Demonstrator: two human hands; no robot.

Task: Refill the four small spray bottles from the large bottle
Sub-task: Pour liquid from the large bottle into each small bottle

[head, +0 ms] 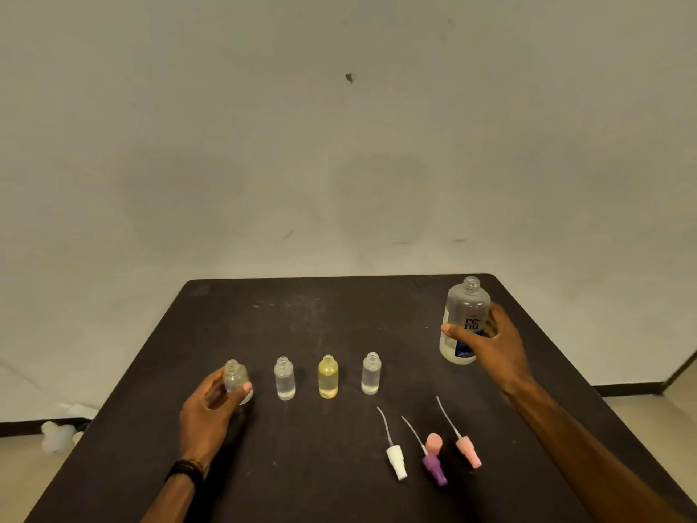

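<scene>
Four small uncapped bottles stand in a row on the dark table (339,326). My left hand (209,409) grips the leftmost clear one (234,375). To its right stand a second clear bottle (284,379), a yellow bottle (328,376) and a third clear bottle (371,373). At the far right stands the large open bottle (465,311) with a blue label. My right hand (490,341) curls round its middle, thumb across the front.
Spray heads with dip tubes lie at the front right of the table: a white one (396,460), a purple one (433,469) and a pink one (469,451), with a pink cap (433,442) beside the purple. White objects (56,435) lie on the floor at the left.
</scene>
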